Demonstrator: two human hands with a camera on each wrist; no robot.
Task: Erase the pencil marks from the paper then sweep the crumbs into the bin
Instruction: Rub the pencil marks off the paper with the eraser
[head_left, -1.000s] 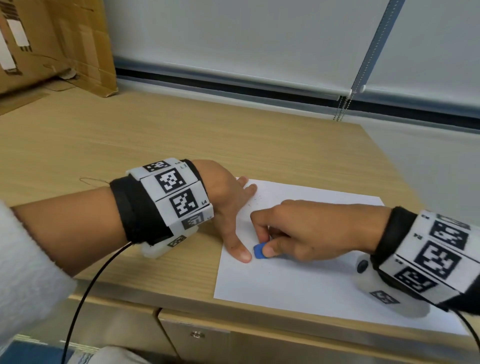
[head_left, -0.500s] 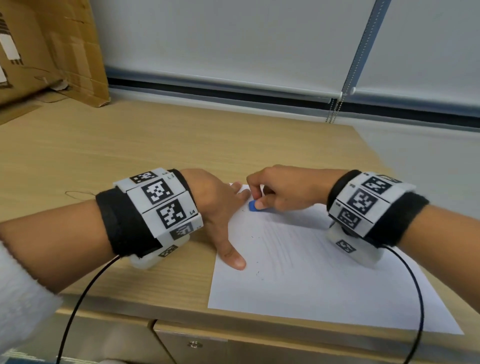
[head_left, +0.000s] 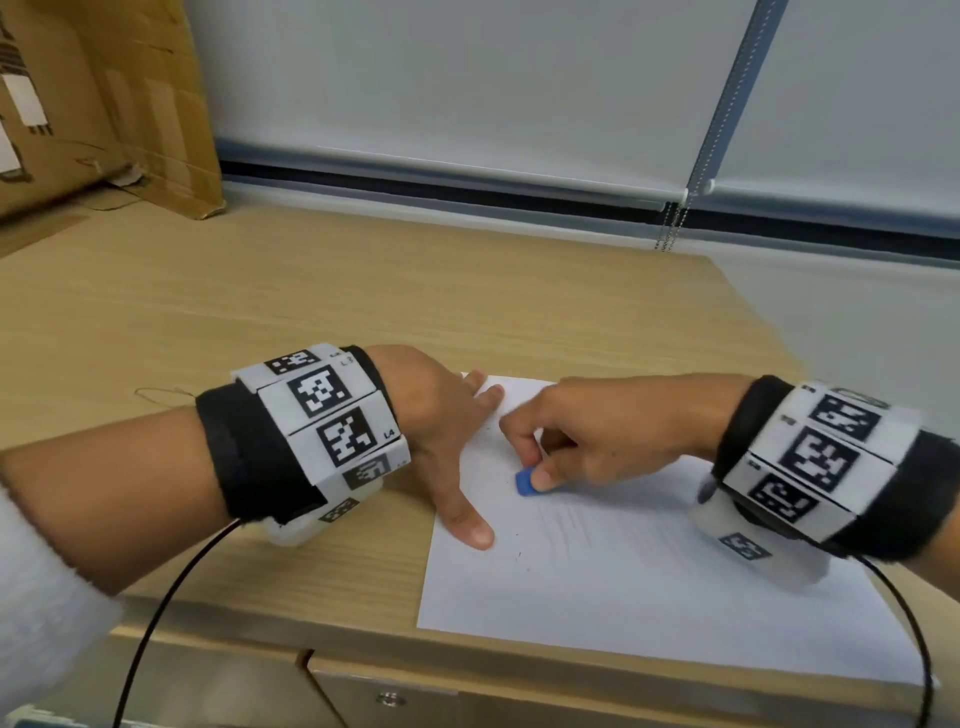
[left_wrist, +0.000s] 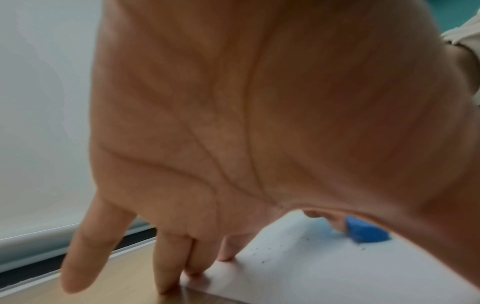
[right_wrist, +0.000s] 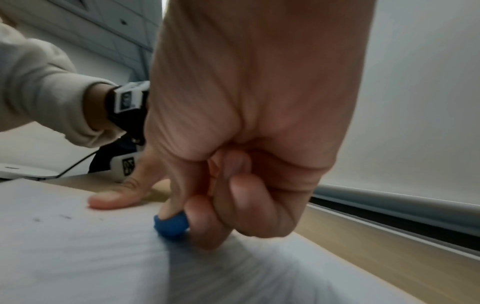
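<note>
My right hand (head_left: 613, 436) pinches a small blue wedge-shaped eraser (head_left: 525, 482) against the white paper sheet (head_left: 649, 587) at the near right of the light wooden desk (head_left: 311, 291). My left hand (head_left: 441, 415), fingers spread flat, pins the sheet's left edge. Dark eraser crumbs (head_left: 519, 556) lie near the thumb.

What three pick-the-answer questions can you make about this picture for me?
1. Where does the left hand press?
A. the paper's left edge
B. the cardboard box
C. the drawer

2. What colour is the eraser?
A. pink
B. blue
C. white

3. How does the right hand hold the eraser?
A. flat under the palm
B. pinched in the fingertips
C. not at all

Answers: 1 A, its straight fingers lie on the paper; 2 B, it shows blue in all views; 3 B, thumb and fingers pinch it.
</note>
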